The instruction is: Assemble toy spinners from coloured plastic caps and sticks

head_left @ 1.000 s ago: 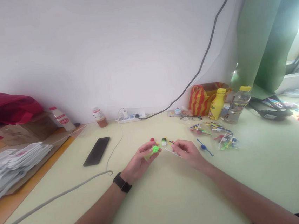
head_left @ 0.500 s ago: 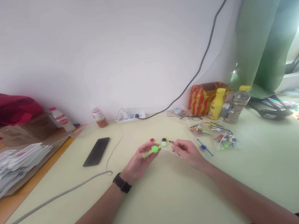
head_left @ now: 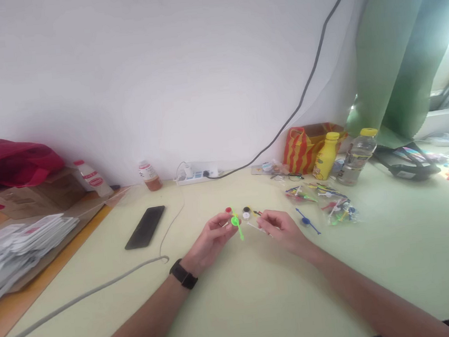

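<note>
My left hand, with a black watch on the wrist, pinches a small bright green toy piece, a disc on a thin stick. My right hand is curled just right of it and holds a thin pale stick against the pale green table. Behind the hands lie a red disc, a black disc and a white disc. A blue disc on a stick lies to the right of my right hand.
Clear bags of coloured pieces lie at the right, with a yellow bottle and a clear bottle behind them. A black phone and a grey cable lie at the left. A power strip sits by the wall.
The green piece has turned in my left hand: its stick pointed left and lay level, now it points down and slightly right. Both hands stay in place.
</note>
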The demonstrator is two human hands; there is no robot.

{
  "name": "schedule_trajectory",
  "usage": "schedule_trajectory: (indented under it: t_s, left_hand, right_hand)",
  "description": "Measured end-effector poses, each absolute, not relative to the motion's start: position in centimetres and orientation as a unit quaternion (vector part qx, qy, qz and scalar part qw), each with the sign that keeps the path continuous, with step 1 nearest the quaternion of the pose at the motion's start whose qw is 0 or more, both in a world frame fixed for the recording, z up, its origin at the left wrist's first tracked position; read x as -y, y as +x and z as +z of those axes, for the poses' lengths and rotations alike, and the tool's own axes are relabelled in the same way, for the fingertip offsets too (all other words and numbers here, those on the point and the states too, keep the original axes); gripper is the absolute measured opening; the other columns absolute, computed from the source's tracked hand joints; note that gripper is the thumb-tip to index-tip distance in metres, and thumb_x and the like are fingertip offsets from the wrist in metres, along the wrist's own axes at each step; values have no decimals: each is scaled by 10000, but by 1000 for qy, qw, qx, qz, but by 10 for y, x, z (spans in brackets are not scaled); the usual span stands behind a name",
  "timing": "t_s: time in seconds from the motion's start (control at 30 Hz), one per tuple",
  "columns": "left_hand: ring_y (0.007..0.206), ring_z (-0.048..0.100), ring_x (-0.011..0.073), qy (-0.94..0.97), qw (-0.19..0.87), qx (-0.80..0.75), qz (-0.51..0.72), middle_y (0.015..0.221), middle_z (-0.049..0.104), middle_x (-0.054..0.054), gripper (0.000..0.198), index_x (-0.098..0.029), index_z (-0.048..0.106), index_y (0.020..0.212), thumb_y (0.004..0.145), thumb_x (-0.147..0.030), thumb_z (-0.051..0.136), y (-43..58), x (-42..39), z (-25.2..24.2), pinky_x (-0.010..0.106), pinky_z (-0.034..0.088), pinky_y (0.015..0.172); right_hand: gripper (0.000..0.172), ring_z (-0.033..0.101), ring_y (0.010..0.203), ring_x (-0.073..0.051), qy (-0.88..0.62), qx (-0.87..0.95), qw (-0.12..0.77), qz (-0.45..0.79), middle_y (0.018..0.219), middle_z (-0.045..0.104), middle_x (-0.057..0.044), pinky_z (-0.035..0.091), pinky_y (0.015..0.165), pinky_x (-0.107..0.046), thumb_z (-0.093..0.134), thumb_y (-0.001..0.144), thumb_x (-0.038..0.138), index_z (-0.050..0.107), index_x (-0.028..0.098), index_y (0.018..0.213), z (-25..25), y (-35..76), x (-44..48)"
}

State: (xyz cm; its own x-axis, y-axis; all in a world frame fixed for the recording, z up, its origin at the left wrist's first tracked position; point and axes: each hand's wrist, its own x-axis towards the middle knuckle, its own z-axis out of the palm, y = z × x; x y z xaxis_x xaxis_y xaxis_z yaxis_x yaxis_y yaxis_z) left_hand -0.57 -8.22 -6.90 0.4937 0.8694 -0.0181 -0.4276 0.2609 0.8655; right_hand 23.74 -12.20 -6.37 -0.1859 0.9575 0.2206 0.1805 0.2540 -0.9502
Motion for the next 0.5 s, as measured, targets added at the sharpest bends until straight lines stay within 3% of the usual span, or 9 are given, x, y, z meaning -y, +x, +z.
schedule_trajectory:
  t_s: [0.23,0.5]
  left_hand:
    - [944,688,145,510,711,-278,396,999,727,22,190,-193,742,952,801,-180,856,1,89,-67,289,516,942]
    - [1003,734,242,628,619,-287,376,1046,761,83,264,-168,710,1000,804,-262,859,11,100,-68,389,561,941]
  right_hand:
    - [335,430,666,-132,-401,673,425,453,721,474,37,351,624,-269,578,976,540,582,210,913,-60,234,126]
    - [347,523,700,-147,-391,688,371,487,781,541,22,414,656,-286,600,961,562,551,219,975,-61,229,133]
